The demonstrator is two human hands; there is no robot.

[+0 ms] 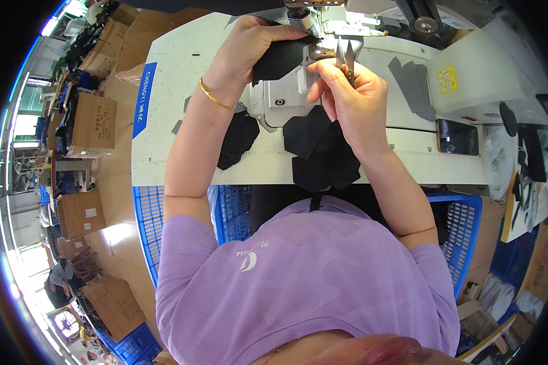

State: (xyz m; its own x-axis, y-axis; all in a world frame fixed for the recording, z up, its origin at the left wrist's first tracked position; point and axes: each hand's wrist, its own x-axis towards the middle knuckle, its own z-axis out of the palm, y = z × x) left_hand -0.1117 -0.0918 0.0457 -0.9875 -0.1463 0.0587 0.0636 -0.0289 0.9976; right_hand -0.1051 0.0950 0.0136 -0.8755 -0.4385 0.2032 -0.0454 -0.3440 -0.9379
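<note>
At the sewing machine's needle area (303, 23), my left hand (253, 47) grips a black fabric piece (279, 63), thumb on top and other fingers partly hidden. Part of that piece runs in under the machine head. Just right of the needle, my right hand (354, 96) is closed around small dark thread snips (349, 56), their blades pointing away from me. Its thumb and index finger come together near the machine's edge. More black fabric pieces (326, 159) lie overlapping on the table below my right hand, and another black piece (240, 140) rests beside my left forearm.
Grey fabric strips (413, 90) lie on the white machine table (182, 67), right of the needle. A phone (458, 137) sits at the right edge. Blue plastic baskets (147, 210) stand below the table's front edge. Cardboard boxes (93, 125) line the left floor.
</note>
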